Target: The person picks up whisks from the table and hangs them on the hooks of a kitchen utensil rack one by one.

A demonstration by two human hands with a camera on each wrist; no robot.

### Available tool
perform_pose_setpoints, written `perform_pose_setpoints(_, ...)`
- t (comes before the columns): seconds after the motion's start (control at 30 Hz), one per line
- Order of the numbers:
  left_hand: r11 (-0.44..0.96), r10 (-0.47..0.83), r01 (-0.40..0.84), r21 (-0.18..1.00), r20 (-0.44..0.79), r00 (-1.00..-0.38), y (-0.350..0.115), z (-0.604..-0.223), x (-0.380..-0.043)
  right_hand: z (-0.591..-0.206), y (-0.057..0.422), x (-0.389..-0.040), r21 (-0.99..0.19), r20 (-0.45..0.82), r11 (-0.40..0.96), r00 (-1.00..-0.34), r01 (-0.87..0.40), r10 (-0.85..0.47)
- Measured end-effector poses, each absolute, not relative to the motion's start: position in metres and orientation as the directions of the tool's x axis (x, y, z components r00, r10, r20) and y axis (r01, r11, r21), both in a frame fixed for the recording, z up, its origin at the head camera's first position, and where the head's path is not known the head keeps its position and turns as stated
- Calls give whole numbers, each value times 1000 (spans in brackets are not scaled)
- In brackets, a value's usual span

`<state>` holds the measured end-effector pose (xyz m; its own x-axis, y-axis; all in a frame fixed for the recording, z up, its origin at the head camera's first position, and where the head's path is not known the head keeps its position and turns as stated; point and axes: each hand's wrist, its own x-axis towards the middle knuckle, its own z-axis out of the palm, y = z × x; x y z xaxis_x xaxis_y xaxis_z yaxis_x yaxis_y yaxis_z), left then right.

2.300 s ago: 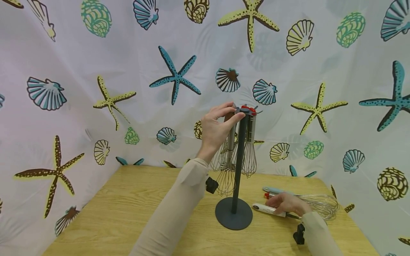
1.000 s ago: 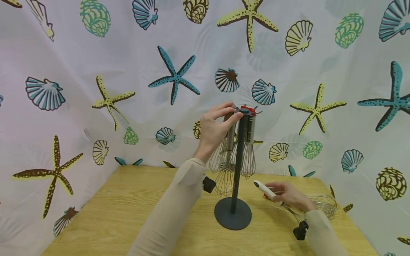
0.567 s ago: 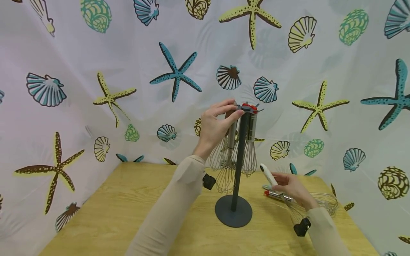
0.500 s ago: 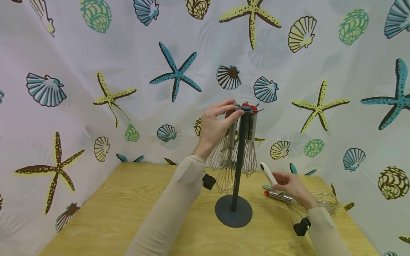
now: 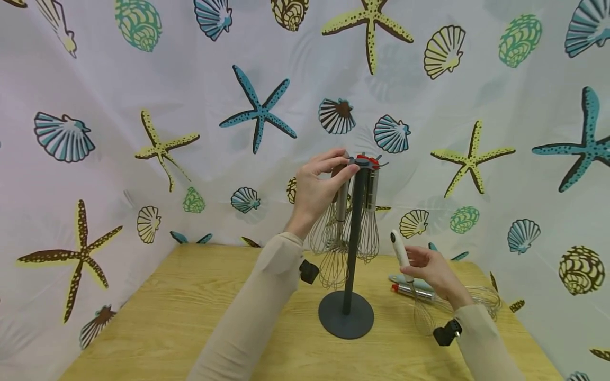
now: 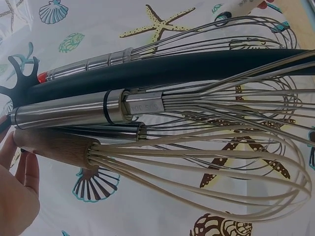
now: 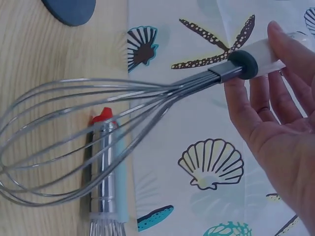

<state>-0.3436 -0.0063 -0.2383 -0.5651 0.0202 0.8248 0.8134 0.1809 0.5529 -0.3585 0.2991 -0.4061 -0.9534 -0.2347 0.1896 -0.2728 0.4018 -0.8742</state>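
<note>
Tipped steeper now, the white-handled metal-wire whisk (image 5: 399,249), gripped by the right hand (image 5: 432,272) at lower right, leans handle-up toward the round-based dark-grey metal stand (image 5: 354,243) the left hand (image 5: 314,188) pinches

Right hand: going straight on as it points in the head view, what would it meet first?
Beyond its held whisk, the right hand would likely meet the rightmost hanging whisk, though depth is unclear.
</note>
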Motion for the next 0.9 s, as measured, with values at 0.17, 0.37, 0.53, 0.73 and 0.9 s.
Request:
perform_pose_setpoints(0.17,188,16,814,550,827,-562,-7,-239,-343,-400,293,-357,-889,188,367,-949,-273,-252)
perform_pose_setpoints(0.37,184,12,823,538,836,-549,-7,-239,-344,-394,289,-358,-914,213,286,-941,-286,-262)
perform_pose_setpoints(0.53,184,8,824,536,837,-547,-6,-239,-345,-391,286,-358,-921,255,230,-933,-314,-255)
perform_pose_setpoints(0.73,187,-2,827,531,842,-540,-5,-241,-345,-383,280,-355,-909,306,223,-927,-352,-216)
perform_pose_setpoints(0.9,178,-7,836,520,850,-527,-4,-241,-345,-376,275,-353,-906,339,204,-924,-372,-179)
